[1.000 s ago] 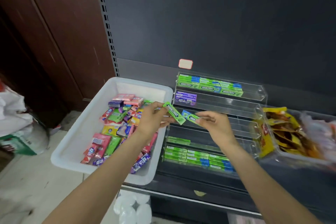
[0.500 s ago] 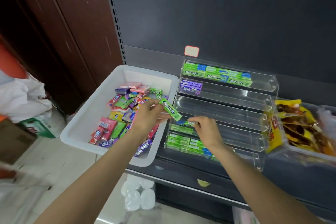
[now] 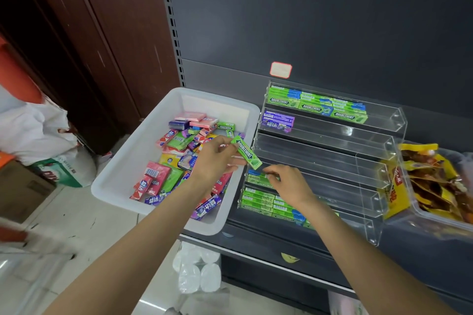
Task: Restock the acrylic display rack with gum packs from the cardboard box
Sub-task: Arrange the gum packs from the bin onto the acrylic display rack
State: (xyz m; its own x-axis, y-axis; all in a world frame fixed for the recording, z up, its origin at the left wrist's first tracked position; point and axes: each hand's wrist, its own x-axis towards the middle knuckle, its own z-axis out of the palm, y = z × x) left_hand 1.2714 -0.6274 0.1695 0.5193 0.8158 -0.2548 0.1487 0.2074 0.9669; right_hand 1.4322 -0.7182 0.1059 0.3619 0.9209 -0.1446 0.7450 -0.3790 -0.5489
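Right hand (image 3: 286, 181) dropped to acrylic rack (image 3: 378, 153) fourth tier, fingertips pinching green pack (image 3: 258, 177) (partly hidden). Left hand (image 3: 217, 158) pinches Doublemint pack (image 3: 246, 152) at rack's left edge.

The clear acrylic display rack (image 3: 332, 151) stands upright on the dark shelf, stepped in tiers: green Doublemint packs (image 3: 317, 107) fill the top tier, purple packs (image 3: 277, 120) lie at the left end of the second, and green packs (image 3: 263, 202) lie flat in the lowest tiers. The white bin (image 3: 122, 174) just left of the rack holds a loose heap of mixed gum packs (image 3: 176, 161) in pink, green and purple. One green Doublemint pack (image 3: 246, 152) is held tilted above the bin's right edge, beside the rack's left end.
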